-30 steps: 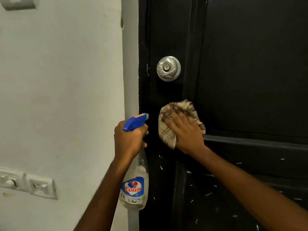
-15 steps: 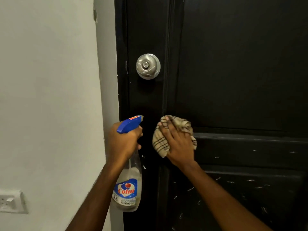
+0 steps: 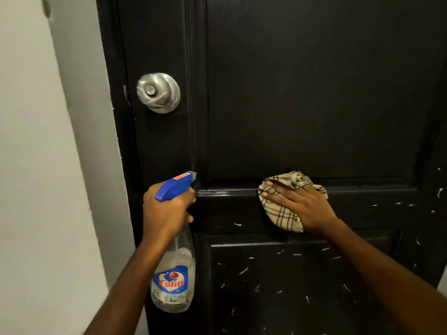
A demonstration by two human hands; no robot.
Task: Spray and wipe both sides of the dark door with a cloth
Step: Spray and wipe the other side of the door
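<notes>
pressing flat on the checked cloth [image 3: 278, 215] with the right hand [image 3: 305, 207], with fingers straight and spread rather than curled. pinning that bunched beige cloth against the dark door [image 3: 314, 93], on the horizontal rail [image 3: 229, 192] between the upper and lower panels, right of the door's middle.

gripping the neck of the spray bottle [image 3: 174, 282] with the left hand [image 3: 167, 212], with fingers wrapped tight just under the blue spray head [image 3: 174, 186]. holding it near the door with the nozzle aimed at the rail's left end, close to the surface; whether touching, cannot tell. letting the clear body with its blue and red "colin" label hang roughly upright below the fist. keeping well apart from the cloth hand, over to its left.

above the bottle, on the door's left side, a round silver knob [image 3: 158, 92]. across the rail and the lower panel, scattered white flecks [image 3: 242, 270]. at far left, a pale wall [image 3: 36, 165] beside the dark door frame [image 3: 108, 68].
</notes>
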